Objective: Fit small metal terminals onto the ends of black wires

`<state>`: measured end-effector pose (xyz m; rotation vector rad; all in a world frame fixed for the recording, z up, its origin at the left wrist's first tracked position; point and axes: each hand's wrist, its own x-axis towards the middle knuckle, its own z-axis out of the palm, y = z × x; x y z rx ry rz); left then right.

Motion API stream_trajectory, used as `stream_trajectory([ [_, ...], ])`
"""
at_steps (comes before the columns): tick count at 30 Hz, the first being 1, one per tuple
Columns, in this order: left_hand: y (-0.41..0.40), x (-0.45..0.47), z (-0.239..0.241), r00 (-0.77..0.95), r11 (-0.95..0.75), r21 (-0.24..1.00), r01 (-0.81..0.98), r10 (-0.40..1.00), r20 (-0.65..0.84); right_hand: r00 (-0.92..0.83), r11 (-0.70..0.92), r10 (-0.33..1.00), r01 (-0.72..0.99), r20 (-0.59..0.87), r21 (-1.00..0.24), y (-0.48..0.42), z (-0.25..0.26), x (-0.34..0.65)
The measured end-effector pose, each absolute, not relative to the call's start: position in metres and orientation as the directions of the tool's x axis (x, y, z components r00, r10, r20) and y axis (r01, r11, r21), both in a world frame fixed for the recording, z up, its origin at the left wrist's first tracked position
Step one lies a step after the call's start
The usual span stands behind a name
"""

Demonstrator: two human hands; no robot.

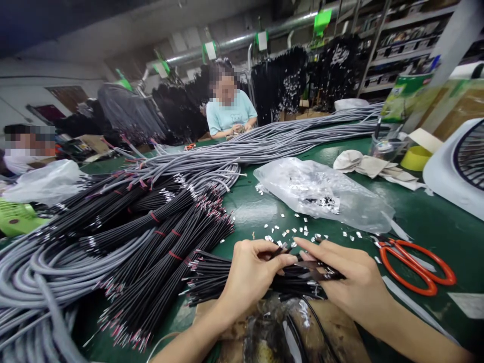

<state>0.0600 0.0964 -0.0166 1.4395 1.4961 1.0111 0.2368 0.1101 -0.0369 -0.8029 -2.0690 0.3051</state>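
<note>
Left hand (252,264): black cable (283,249) pinched, apparently for steadiness; right hand (350,269): dark tool (325,275) gripped; cable bundle (209,277) laid beneath, presumably for reach.

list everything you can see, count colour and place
black cable bundles: several, black, left and centre
grey cables: many, grey, back and left
plastic bags: at least two, clear, right and left
flakes: many, silvery, beyond hands
large scissors: one, orange, right
pale fan: one, white, right
cloth: uncounted, whitish, back right
pouch: one, green, back right
worktable: one, green, underneath
pad: one, brown, below hands
other people: two, pale clothing, across and left
hanging strands: many, black, background
shelves: several, grey, upper right
pipe: one, silvery, overhead
dark tool: one, black, right hand
left hand: one, bare, pinching cable
right hand: one, bare, gripping tool
</note>
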Motion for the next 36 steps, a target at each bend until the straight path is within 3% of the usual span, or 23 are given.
stream_trajectory([
  [5, 0.096, 0.056, -0.01, 0.091, 0.072, 0.914, 0.399, 0.989, -0.118, -0.47, 0.76, 0.633, 0.528, 0.615, -0.379, 0.111, -0.041, 0.238],
  [10, 0.097, 0.061, -0.011, -0.044, 0.13, 0.952, 0.276, 0.991, -0.122, -0.367, 0.698, 0.662, 0.62, 0.653, -0.359, 0.11, -0.028, 0.237],
  [15, 0.097, 0.063, -0.014, -0.106, 0.112, 0.963, 0.247, 0.99, -0.088, -0.341, 0.676, 0.533, 0.722, 0.774, -0.148, 0.111, -0.023, 0.241],
  [19, 0.095, 0.063, -0.015, -0.082, 0.104, 0.958, 0.267, 0.993, -0.085, -0.395, 0.681, 0.464, 0.732, 0.793, -0.034, 0.11, -0.025, 0.242],
  [26, 0.095, 0.063, -0.013, -0.061, 0.082, 0.954, 0.289, 0.996, -0.067, -0.433, 0.68, 0.416, 0.732, 0.8, 0.042, 0.11, -0.022, 0.24],
  [36, 0.095, 0.064, -0.02, -0.075, -0.031, 0.902, 0.431, 0.995, 0.071, -0.53, 0.652, 0.352, 0.73, 0.772, 0.205, 0.106, -0.033, 0.244],
])
